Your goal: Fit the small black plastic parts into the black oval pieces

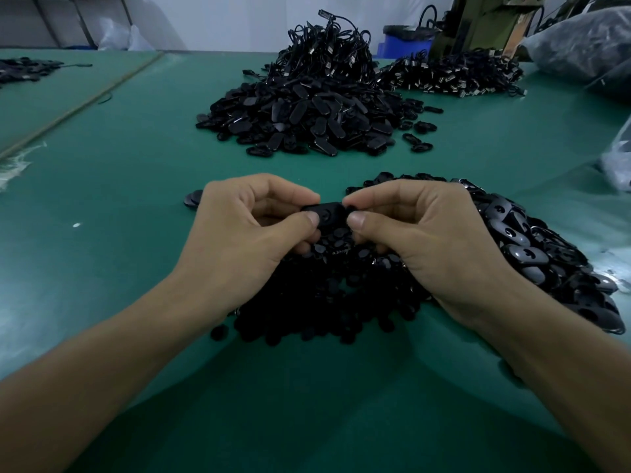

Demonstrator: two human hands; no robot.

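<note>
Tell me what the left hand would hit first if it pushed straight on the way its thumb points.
Past the black oval piece it pinches, the left hand would meet the right hand, which pinches the piece's other end. Both hold the same piece, so they likely sit at equal depth.

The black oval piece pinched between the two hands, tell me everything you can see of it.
The black oval plastic piece is smooth and slightly glossy, with a small round hole-like mark on its upper face. It lies roughly level, long axis left to right, above the heap of small round black parts. The left hand pinches its left end and the right hand its right end, hiding both ends. Whether a small part is already fitted cannot be told.
</note>
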